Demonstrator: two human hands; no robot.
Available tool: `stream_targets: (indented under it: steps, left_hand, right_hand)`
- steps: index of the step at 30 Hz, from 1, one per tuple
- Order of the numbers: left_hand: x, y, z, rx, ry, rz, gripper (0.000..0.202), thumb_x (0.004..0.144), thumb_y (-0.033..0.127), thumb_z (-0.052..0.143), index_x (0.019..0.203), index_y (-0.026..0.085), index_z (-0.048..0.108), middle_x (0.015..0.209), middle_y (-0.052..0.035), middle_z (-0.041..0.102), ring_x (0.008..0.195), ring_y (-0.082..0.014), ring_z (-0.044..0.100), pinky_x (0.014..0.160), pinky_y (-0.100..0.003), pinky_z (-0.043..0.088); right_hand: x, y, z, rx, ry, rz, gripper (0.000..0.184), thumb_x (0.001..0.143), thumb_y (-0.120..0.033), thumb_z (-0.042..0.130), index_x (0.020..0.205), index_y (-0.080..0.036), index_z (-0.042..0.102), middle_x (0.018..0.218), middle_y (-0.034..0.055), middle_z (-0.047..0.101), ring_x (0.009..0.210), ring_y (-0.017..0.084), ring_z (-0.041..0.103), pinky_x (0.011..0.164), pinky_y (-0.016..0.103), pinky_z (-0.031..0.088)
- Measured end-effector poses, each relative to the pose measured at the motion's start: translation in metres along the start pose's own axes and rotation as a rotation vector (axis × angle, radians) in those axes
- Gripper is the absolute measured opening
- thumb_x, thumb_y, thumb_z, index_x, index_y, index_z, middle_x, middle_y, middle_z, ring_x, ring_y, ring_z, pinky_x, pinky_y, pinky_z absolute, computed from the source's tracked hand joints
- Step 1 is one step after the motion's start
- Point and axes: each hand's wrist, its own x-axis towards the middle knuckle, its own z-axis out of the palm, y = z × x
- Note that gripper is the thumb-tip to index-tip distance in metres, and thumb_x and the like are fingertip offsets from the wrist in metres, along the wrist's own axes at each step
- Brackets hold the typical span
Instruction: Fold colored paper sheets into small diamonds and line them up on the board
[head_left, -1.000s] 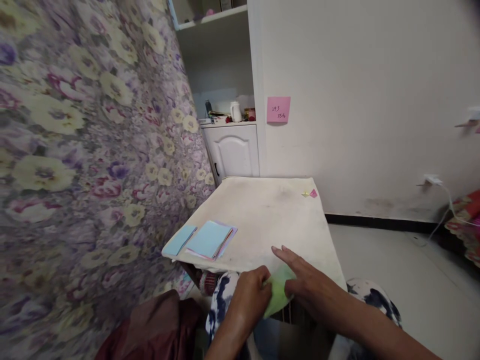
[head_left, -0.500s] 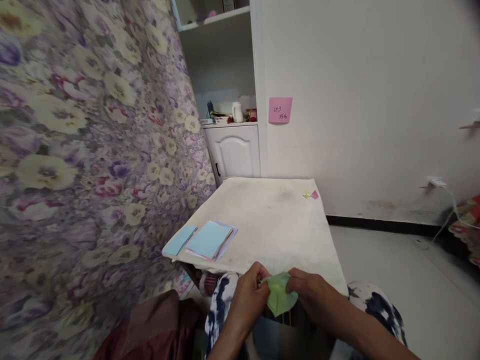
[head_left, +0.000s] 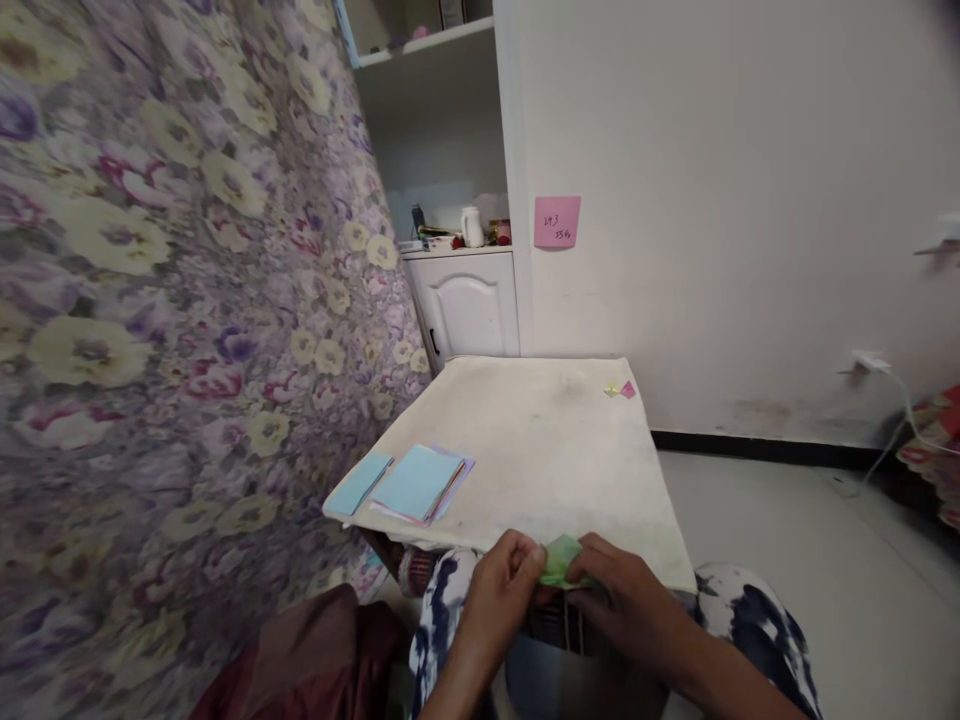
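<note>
Between my two hands, at the near edge of the cloth-covered table [head_left: 547, 450], is a piece of green folded paper [head_left: 559, 560]. The thumb and fingers of my left hand [head_left: 511, 575] pinch its left side. My right hand [head_left: 611, 590] grips the right side, with its fingers covering part of the paper. Only the upper part of the green sheet shows, so its exact folds are hard to make out.
A stack of coloured paper [head_left: 420, 483] and a narrower blue stack [head_left: 360, 485] lie at the table's left. Small yellow [head_left: 611, 389] and pink [head_left: 628, 389] folded pieces sit at the far right corner. A floral curtain [head_left: 202, 300] hangs close on the left.
The green paper showed a broad face hanging down with a point; now it is tilted or folded up and looks smaller. My hands keep hold, the left a little further right.
</note>
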Motion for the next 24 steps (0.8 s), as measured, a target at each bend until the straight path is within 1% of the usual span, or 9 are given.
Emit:
stream_targets:
  steps: [3, 5, 7, 9, 12, 14, 16, 20, 24]
  left_hand:
    - [-0.002, 0.004, 0.001, -0.141, -0.047, -0.091, 0.03, 0.079, 0.047, 0.05, 0.075, 0.018, 0.051, 0.069, 0.0015, 0.06, 0.064, -0.0148, 0.062, 0.062, -0.027, 0.049]
    - [-0.002, 0.004, 0.002, -0.187, -0.052, -0.143, 0.03, 0.076, 0.047, 0.056, 0.079, 0.017, 0.052, 0.075, -0.0008, 0.064, 0.067, -0.0153, 0.064, 0.064, -0.027, 0.05]
    - [-0.002, 0.004, 0.002, -0.199, -0.038, -0.165, 0.031, 0.07, 0.043, 0.065, 0.08, 0.016, 0.053, 0.073, -0.0025, 0.067, 0.065, -0.0151, 0.065, 0.06, -0.024, 0.049]
    - [0.0, 0.002, 0.003, -0.198, -0.019, -0.154, 0.031, 0.066, 0.038, 0.069, 0.079, 0.015, 0.054, 0.063, -0.0023, 0.067, 0.056, -0.0132, 0.063, 0.052, -0.02, 0.047]
    - [0.001, -0.001, 0.004, -0.177, -0.002, -0.119, 0.028, 0.067, 0.037, 0.068, 0.074, 0.014, 0.055, 0.046, 0.0001, 0.062, 0.038, -0.0089, 0.053, 0.04, -0.016, 0.039]
    - [0.002, -0.003, 0.004, -0.153, 0.002, -0.115, 0.026, 0.068, 0.037, 0.066, 0.072, 0.014, 0.055, 0.041, 0.0014, 0.059, 0.033, -0.0074, 0.048, 0.036, -0.015, 0.035]
    - [0.002, -0.004, 0.005, -0.123, 0.002, -0.115, 0.026, 0.067, 0.037, 0.066, 0.072, 0.014, 0.055, 0.038, 0.0028, 0.057, 0.031, -0.0067, 0.044, 0.034, -0.015, 0.032]
    - [0.002, -0.002, 0.006, -0.073, -0.008, -0.095, 0.025, 0.068, 0.037, 0.064, 0.069, 0.015, 0.054, 0.035, 0.0055, 0.052, 0.028, -0.0055, 0.039, 0.032, -0.015, 0.025]
    - [-0.001, 0.005, 0.007, -0.043, -0.036, -0.091, 0.023, 0.067, 0.035, 0.066, 0.066, 0.015, 0.054, 0.035, 0.0072, 0.049, 0.03, -0.0049, 0.037, 0.034, -0.015, 0.022]
  right_hand:
    - [0.002, 0.003, 0.003, 0.019, 0.101, 0.045, 0.008, 0.077, -0.012, 0.052, 0.073, -0.019, 0.052, 0.074, -0.0013, 0.054, 0.07, 0.014, 0.054, 0.065, 0.025, 0.039]
    - [0.002, 0.005, 0.005, 0.03, 0.155, 0.094, 0.008, 0.076, -0.013, 0.053, 0.071, -0.019, 0.05, 0.069, -0.0018, 0.053, 0.066, 0.014, 0.053, 0.063, 0.025, 0.039]
    - [0.002, 0.006, 0.007, 0.058, 0.185, 0.143, 0.006, 0.075, -0.015, 0.053, 0.072, -0.019, 0.051, 0.068, -0.0017, 0.055, 0.065, 0.015, 0.053, 0.063, 0.027, 0.04]
    - [0.002, 0.006, 0.009, 0.111, 0.208, 0.173, 0.008, 0.073, -0.014, 0.054, 0.079, -0.019, 0.054, 0.073, -0.0006, 0.058, 0.069, 0.016, 0.055, 0.066, 0.028, 0.042]
    - [0.003, 0.002, 0.01, 0.258, 0.25, 0.19, 0.033, 0.072, -0.013, 0.054, 0.104, -0.022, 0.053, 0.092, 0.0021, 0.06, 0.082, 0.018, 0.058, 0.072, 0.029, 0.046]
    - [0.004, 0.001, 0.011, 0.402, 0.273, 0.206, 0.052, 0.073, -0.013, 0.054, 0.122, -0.025, 0.042, 0.098, 0.0027, 0.059, 0.082, 0.017, 0.06, 0.07, 0.029, 0.048]
    - [0.006, 0.001, 0.013, 0.554, 0.293, 0.226, 0.062, 0.073, -0.015, 0.055, 0.13, -0.025, 0.033, 0.094, 0.0023, 0.06, 0.076, 0.017, 0.061, 0.065, 0.029, 0.048]
    - [0.012, 0.002, 0.016, 0.804, 0.295, 0.248, 0.062, 0.071, -0.02, 0.062, 0.126, -0.019, 0.035, 0.082, 0.0019, 0.062, 0.072, 0.018, 0.06, 0.06, 0.028, 0.047]
    - [0.019, 0.004, 0.015, 0.897, 0.262, 0.278, 0.048, 0.069, -0.024, 0.065, 0.112, -0.016, 0.045, 0.075, 0.0008, 0.061, 0.067, 0.017, 0.059, 0.057, 0.027, 0.044]
